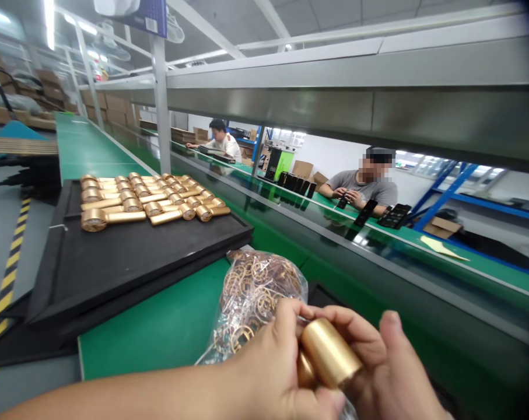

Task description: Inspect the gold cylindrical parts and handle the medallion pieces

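Note:
Both my hands meet at the bottom of the view around a gold cylindrical part (329, 352). My left hand (270, 373) grips it from the left, fingertips on its near end. My right hand (393, 373) holds it from the right, thumb up beside it. Just behind my hands lies a clear plastic bag of gold rings (258, 291) on the green bench (168, 326). Farther left, a black tray (128, 256) carries several finished gold parts (146, 201) laid in rows.
A green conveyor belt (89, 149) runs away to the back left, with a metal shelf frame (161, 111) overhead. Two other people sit across the line: one far back (223, 143), one nearer at the right (364, 186) handling black items. Cardboard boxes stand behind.

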Demonstrator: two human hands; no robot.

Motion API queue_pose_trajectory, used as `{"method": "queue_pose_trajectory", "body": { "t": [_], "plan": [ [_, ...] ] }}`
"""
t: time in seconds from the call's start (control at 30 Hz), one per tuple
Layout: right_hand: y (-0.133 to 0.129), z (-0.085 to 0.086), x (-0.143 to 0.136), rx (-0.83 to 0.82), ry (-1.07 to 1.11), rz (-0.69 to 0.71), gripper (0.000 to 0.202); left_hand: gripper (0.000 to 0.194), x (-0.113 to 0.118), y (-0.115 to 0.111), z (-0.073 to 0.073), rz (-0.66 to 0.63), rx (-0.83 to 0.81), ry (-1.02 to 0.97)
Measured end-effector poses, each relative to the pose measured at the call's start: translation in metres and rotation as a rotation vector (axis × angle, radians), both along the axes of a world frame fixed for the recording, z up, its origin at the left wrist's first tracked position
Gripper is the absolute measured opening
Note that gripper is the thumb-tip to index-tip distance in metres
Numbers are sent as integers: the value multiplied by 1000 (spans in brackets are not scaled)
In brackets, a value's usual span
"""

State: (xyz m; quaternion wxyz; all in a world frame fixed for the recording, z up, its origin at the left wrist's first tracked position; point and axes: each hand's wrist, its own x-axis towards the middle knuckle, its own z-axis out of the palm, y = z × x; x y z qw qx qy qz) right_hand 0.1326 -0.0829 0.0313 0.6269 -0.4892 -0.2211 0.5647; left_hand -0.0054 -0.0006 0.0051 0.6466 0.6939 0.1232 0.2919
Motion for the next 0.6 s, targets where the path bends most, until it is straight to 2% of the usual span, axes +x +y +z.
{"method": "queue_pose_trajectory", "body": {
  "t": [0.1, 0.2, 0.27, 0.4, 0.47, 0.53, 0.6],
  "plan": [
    [0, -8, -2, -10, 94, -96, 69, 76, 7, -7, -13, -26, -17, 90],
    [-4, -6, 4, 5, 111, -194, 71, 80, 9, -13, -23, -191, -117, 126],
    [-7, -2, 11, 31, 119, -231, 70, 75, 7, -14, -23, -251, -141, 184],
    [-8, -3, 22, 32, 99, -299, 75, 57, 5, -15, -13, -216, 31, 293],
    [-8, -8, 24, 30, 76, -333, 74, 54, 8, -15, -12, -203, 136, 436],
    [-9, -14, 26, 45, 46, -368, 72, 54, 14, -16, -15, -198, 199, 610],
    [-9, -16, 28, 55, -10, -360, 70, 55, 18, -18, -21, -164, 227, 704]
  ]
}}
